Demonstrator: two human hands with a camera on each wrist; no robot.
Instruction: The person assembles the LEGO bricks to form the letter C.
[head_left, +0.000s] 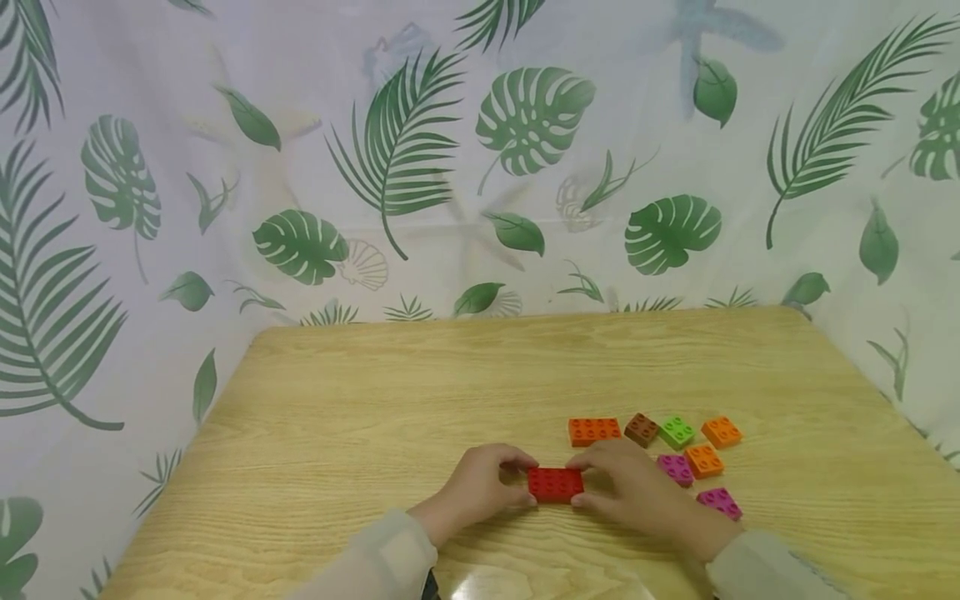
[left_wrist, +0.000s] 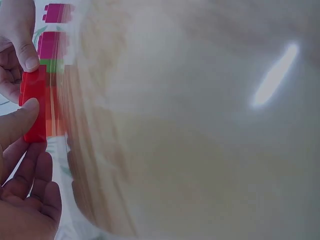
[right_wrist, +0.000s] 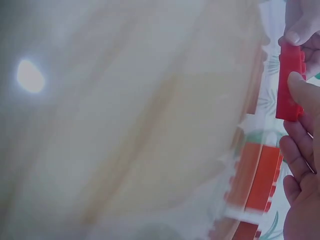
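Observation:
A red eight-stud toy brick [head_left: 556,485] lies near the table's front, studs up, between both hands. My left hand [head_left: 480,486] pinches its left end, thumb at the near side and fingertips at the far side. At the opposite end, my right hand [head_left: 633,487] grips it the same way. The left wrist view shows the red brick [left_wrist: 38,125] with the left thumb across its side face. In the right wrist view the right thumb presses on the red brick [right_wrist: 287,65]. Just beyond the right hand is an orange eight-stud brick [head_left: 594,430].
Right of the hands lie a brown brick [head_left: 641,428], a lime green brick [head_left: 677,432] and two square orange bricks [head_left: 722,431]. Two magenta bricks [head_left: 676,469] sit close to the right wrist. A leaf-patterned curtain [head_left: 525,200] borders the wooden table [head_left: 360,392].

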